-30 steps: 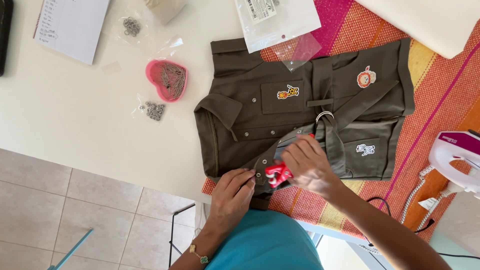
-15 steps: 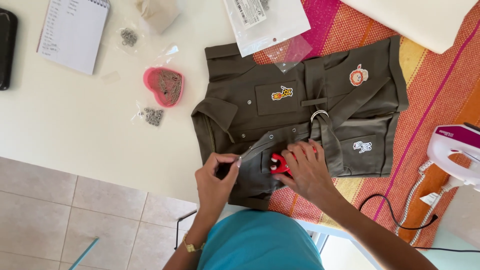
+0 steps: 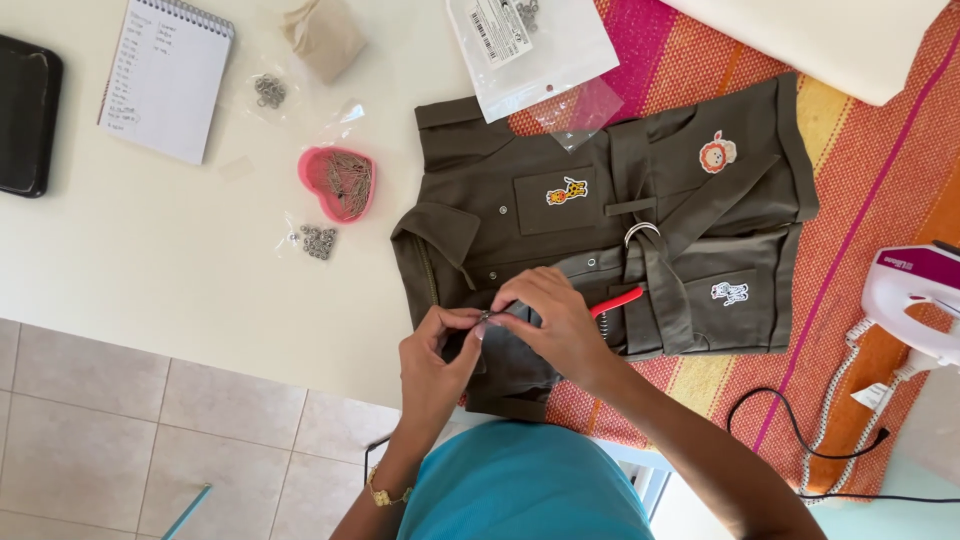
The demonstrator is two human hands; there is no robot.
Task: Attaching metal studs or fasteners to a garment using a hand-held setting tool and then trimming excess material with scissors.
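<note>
An olive-green vest (image 3: 600, 230) with animal patches lies spread on the white table (image 3: 180, 260) and a striped cloth. My left hand (image 3: 435, 360) and my right hand (image 3: 550, 320) meet at the vest's near front edge. Their fingertips pinch a small metal snap piece against the fabric. My right hand also covers red-handled pliers (image 3: 615, 300), whose handle tip sticks out to its right. A metal ring (image 3: 640, 232) sits on the vest's belt.
A pink heart-shaped dish (image 3: 340, 182) of metal bits, small bags of snaps (image 3: 318, 240), a spiral notepad (image 3: 168, 78) and a black tray (image 3: 28, 115) lie to the left. A clear plastic packet (image 3: 530, 45) sits at the back. An iron (image 3: 915, 290) with its cord stands at right.
Both hands have come together at the vest's near edge and lifted the fabric. The red pliers, seen earlier in my right hand's grip, are now mostly hidden under it.
</note>
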